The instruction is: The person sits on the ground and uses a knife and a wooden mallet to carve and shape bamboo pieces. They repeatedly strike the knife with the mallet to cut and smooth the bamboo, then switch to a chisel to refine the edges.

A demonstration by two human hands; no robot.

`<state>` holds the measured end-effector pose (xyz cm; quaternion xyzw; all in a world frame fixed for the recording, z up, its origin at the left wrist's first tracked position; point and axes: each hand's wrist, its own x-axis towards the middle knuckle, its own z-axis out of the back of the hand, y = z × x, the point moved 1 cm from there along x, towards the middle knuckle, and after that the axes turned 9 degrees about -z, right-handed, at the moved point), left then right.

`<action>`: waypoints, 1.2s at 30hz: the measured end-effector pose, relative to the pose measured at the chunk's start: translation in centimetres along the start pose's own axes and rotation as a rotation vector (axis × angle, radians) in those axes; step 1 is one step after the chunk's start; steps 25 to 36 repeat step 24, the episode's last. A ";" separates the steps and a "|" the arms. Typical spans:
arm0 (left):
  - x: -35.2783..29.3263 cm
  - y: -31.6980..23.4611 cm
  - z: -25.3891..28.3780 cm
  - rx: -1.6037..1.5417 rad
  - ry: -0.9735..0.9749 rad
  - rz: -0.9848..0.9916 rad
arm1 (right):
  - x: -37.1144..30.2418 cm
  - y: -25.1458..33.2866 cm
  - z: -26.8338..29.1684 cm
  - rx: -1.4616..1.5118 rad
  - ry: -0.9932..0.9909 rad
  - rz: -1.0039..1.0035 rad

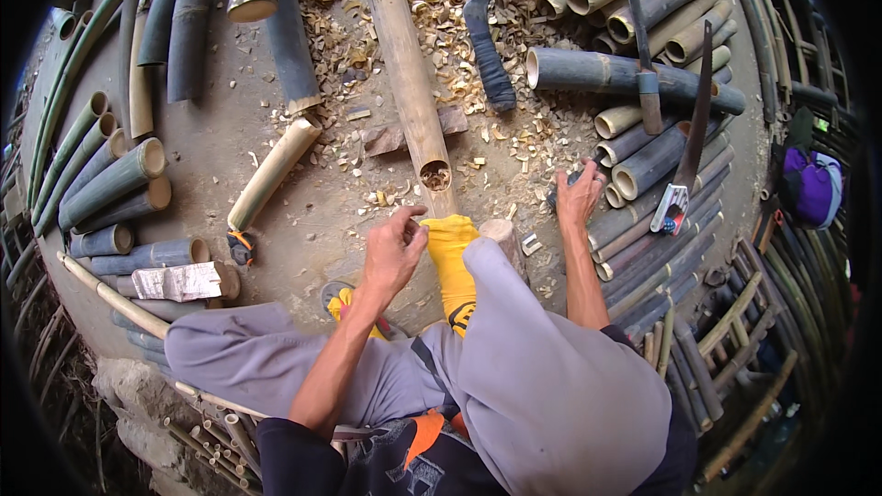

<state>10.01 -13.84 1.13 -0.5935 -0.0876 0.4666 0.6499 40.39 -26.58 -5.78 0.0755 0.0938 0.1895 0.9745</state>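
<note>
A long peeled bamboo pole [409, 64] runs away from me, its near part cut open into a hollow with chips inside. Its near end lies at my foot in a yellow sock [450, 253]. My left hand [393, 253] hovers just left of that end, fingers loosely curled and thumb apart, with nothing visible in it. Off to the right, my right hand [579, 195] is low by the stacked bamboo, its fingers bent around a small dark object [552, 196] that is mostly hidden. A flat reddish stone [386, 138] lies under the pole.
A dark-wrapped blade tool [490, 55] lies among wood chips [340, 28]. On the right bamboo stack [634, 174] rest a handsaw [689, 147] and a long knife [643, 64]. A short bamboo piece [276, 170] and more bamboo tubes [119, 174] lie left; a wooden stump [503, 241] stands near my knee.
</note>
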 end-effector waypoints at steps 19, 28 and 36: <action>5.9 -8.1 -3.0 0.350 0.058 -1.038 | -11.2 7.2 11.2 1.322 0.580 -0.111; 6.0 -7.6 -0.2 -0.294 -0.118 -0.412 | -10.7 -1.1 7.8 0.668 0.518 -0.210; 6.0 -7.6 -0.2 -0.294 -0.118 -0.412 | -10.7 -1.1 7.8 0.668 0.518 -0.210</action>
